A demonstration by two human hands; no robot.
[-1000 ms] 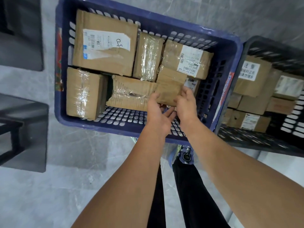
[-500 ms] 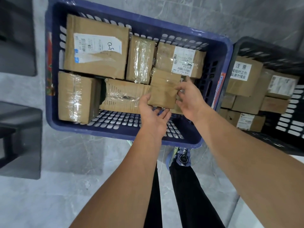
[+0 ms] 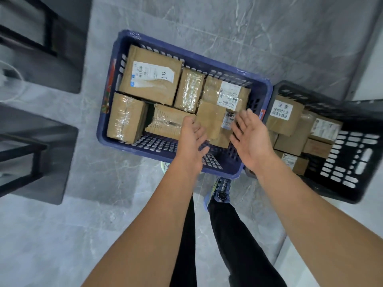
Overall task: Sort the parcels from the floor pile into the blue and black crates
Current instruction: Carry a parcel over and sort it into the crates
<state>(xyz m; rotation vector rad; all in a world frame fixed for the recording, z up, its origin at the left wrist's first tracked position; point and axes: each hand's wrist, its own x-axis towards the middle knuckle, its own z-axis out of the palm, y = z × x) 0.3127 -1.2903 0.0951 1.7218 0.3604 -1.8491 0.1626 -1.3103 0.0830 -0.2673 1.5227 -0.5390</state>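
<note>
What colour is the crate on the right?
The plastic crate is black, seen best in the head view.

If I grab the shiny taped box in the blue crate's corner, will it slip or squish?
Probably slippery: glossy clear tape wraps the taped box. Likely stiff, not squishy, since its cardboard edges look square. Resting flat in the blue crate, it seems unlikely to tip.
</note>
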